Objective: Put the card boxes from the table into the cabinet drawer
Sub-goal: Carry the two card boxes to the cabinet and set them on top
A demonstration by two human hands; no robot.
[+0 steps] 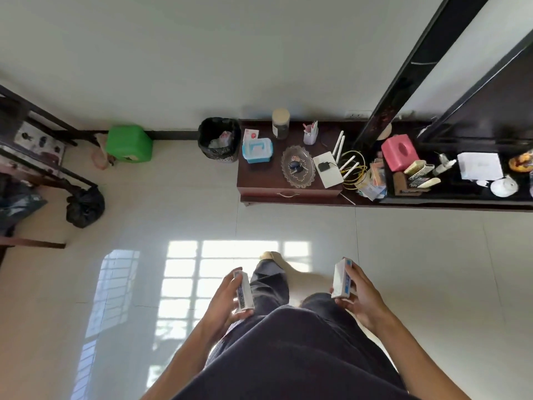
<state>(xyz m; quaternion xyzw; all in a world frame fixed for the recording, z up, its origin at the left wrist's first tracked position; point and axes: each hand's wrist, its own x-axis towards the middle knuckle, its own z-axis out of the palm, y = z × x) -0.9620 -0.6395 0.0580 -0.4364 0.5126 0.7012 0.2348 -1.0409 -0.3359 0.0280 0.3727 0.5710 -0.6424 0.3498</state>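
Carrying one card box in each of the hands here, standing on the tile floor [173,215] and facing the low dark cabinet [288,174] against the wall, which is well apart from the person for now. The left hand [223,298] is wrapping around the left card box [244,290], fingers curling along its long outer side with the thumb tucked under the near end. The right hand [360,295] is gripping the right card box [341,280] the same way, fingers lying along the blue-printed face. Both boxes are being held roughly on end in front of the legs, not touching each other.

Guessing these are handling like any small cardboard pack: light, stiff enough to keep shape, a bit smooth on the printed faces, and easy to dent if squeezed hard at the corners. Pinching across the two broad faces, or cupping the long edges like now, is looking like the safest hold. One hand per box is plenty.

The cabinet drawer [288,194] with its pale curved handle [285,193] is looking closed, so I'm thinking one hand will need freeing up, or both boxes stacking into one hand, before pulling it. The cabinet's top is pretty crowded with a glass dish [298,166], a blue-lidded container [257,150] and a white router [328,168], so parking a box there is going to be tight.
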